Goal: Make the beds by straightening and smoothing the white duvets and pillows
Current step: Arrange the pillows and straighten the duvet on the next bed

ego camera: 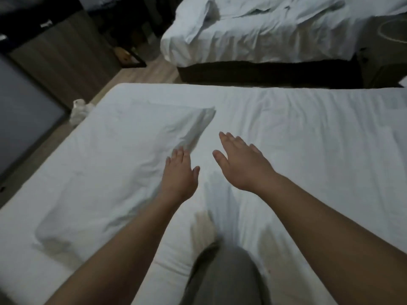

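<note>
A white pillow [114, 159] lies flat on the left part of the near bed [308, 133], which is covered in a lightly creased white sheet. My left hand [179, 175] reaches out with straight fingers, its fingertips at the pillow's right edge. My right hand [242, 161] is stretched flat, palm down, just over the sheet to the right of the pillow, holding nothing. A second bed [264, 34] across the aisle carries a rumpled white duvet [220, 16].
A grey-trousered knee [222, 280] rests on the near edge of the bed. Wood flooring [143, 73] runs between the two beds. Dark cabinets [55, 51] line the left wall, with a white bundle [80, 110] on the floor beside the bed corner.
</note>
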